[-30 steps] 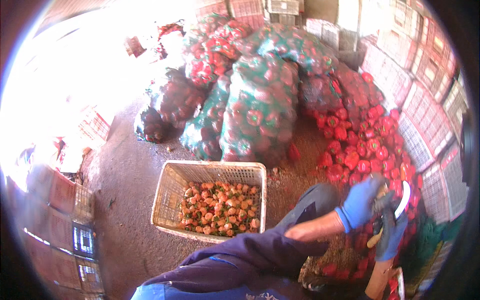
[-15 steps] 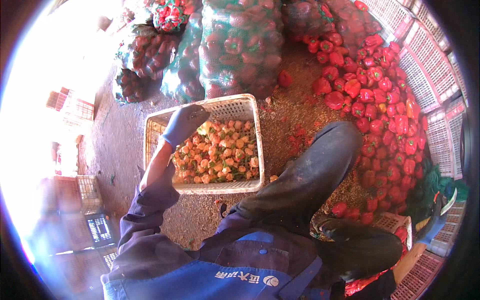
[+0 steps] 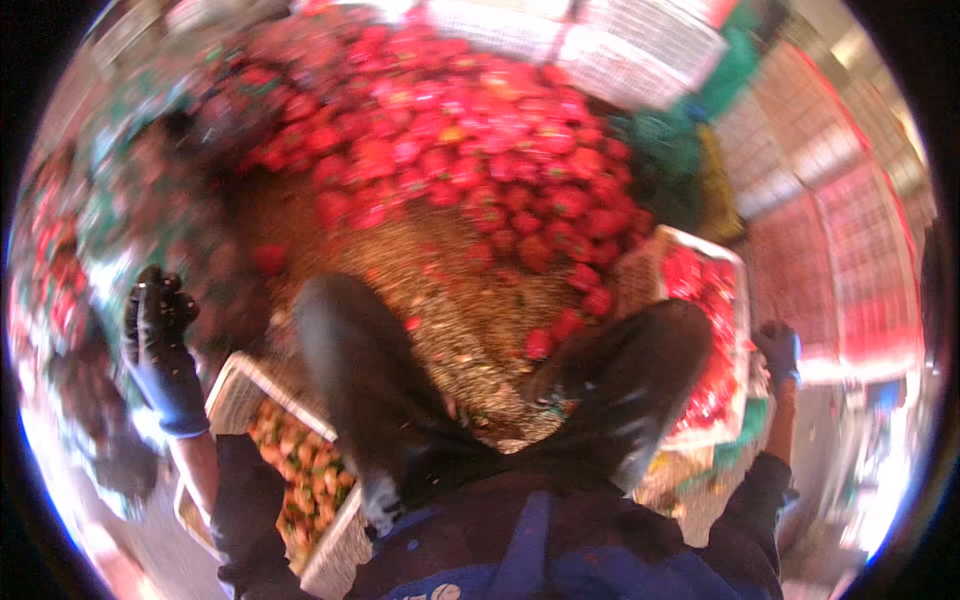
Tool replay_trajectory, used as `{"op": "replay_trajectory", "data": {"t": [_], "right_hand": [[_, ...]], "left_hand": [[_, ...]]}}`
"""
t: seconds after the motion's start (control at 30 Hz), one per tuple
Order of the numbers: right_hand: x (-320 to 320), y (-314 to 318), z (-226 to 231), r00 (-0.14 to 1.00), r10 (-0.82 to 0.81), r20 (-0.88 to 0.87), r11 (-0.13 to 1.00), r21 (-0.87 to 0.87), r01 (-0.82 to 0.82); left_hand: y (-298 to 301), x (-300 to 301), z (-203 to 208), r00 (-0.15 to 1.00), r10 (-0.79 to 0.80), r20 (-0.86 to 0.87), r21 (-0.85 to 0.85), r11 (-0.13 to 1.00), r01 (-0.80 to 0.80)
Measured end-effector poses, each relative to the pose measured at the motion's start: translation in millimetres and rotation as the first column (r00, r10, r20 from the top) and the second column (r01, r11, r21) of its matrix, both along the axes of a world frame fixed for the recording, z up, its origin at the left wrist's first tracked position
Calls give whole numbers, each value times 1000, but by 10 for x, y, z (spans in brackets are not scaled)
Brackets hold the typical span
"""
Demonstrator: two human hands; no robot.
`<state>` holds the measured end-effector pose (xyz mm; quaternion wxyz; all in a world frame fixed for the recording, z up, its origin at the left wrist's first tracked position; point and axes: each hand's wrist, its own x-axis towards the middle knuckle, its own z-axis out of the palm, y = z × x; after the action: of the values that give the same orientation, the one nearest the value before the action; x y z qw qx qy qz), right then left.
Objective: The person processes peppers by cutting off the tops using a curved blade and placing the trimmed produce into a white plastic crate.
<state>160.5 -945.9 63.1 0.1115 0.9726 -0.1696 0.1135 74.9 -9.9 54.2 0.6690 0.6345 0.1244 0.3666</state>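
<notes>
My left hand [image 3: 160, 345], in a blue glove with a dark palm, is raised beside a pale plastic crate [image 3: 226, 398]. Its fingers look loosely bent and apart, with nothing in them. Orange-green pepper cores [image 3: 295, 460] fill that crate, which stands left of my legs. At the right, my gloved right hand [image 3: 778, 352] is by the outer side of a second pale crate [image 3: 740, 345]. Cut red peppers [image 3: 700, 375] lie inside this one. Blur smears the right fingers, and whether they hold anything does not show.
A big heap of red bell peppers [image 3: 480, 130] spreads across the floor ahead. Full green mesh sacks [image 3: 130, 200] stand at the left. Stacked crates [image 3: 830, 240] line the right side, with green netting [image 3: 660, 160] beside them. Scraps and seeds litter the floor [image 3: 440, 290] before my knees.
My view and body have turned right. My left hand has come away from over the pepper cores. The right hand, earlier holding a curved-blade knife, is now beside the crate of cut peppers.
</notes>
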Motion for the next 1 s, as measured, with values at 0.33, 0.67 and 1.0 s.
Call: {"op": "replay_trajectory", "data": {"t": [0.33, 0.67, 1.0], "right_hand": [[1291, 1674, 258, 993, 87, 85, 518, 847, -118], [3480, 2587, -2181, 973, 200, -114, 477, 879, 4], [3764, 2830, -2892, 820, 456, -344, 830, 497, -253]], "left_hand": [[-2788, 2402, 522, 689, -722, 72, -96, 682, 725], [-2918, 2818, -297, 637, -730, -245, -576, 639, 510], [-2530, 2719, -453, 650, -667, -365, -567, 713, 413]]}}
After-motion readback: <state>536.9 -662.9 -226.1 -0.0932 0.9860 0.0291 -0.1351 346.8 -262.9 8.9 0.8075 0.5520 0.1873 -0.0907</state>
